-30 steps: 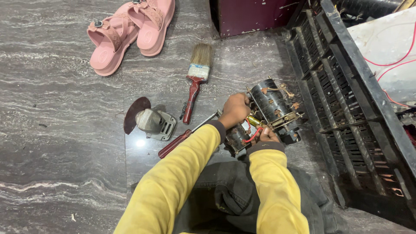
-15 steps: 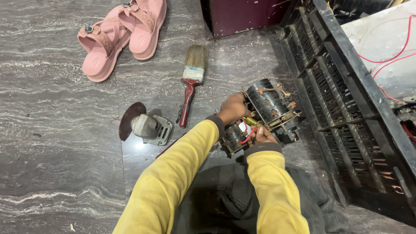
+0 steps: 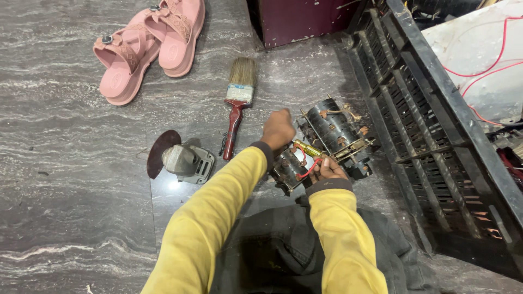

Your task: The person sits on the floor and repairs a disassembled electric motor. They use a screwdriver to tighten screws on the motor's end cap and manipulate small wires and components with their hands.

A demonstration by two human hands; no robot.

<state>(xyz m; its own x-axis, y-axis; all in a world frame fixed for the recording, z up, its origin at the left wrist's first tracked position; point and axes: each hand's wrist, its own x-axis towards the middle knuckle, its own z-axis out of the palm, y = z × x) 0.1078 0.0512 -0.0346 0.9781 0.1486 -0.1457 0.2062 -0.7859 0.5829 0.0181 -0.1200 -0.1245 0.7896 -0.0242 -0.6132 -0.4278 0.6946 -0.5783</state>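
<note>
Motor (image 3: 332, 136) base behind both hands

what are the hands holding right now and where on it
Left hand grips the dark motor part at its left end; right hand holds a yellow-handled tool by its handle.

Both arms wear long bright yellow fabric sleeves, loosely creased, each ending in a dark ribbed cuff at the wrist. The left hand (image 3: 278, 129) and right hand (image 3: 328, 169) are bare. Dusty dark grey trousers cover the lap.
</note>
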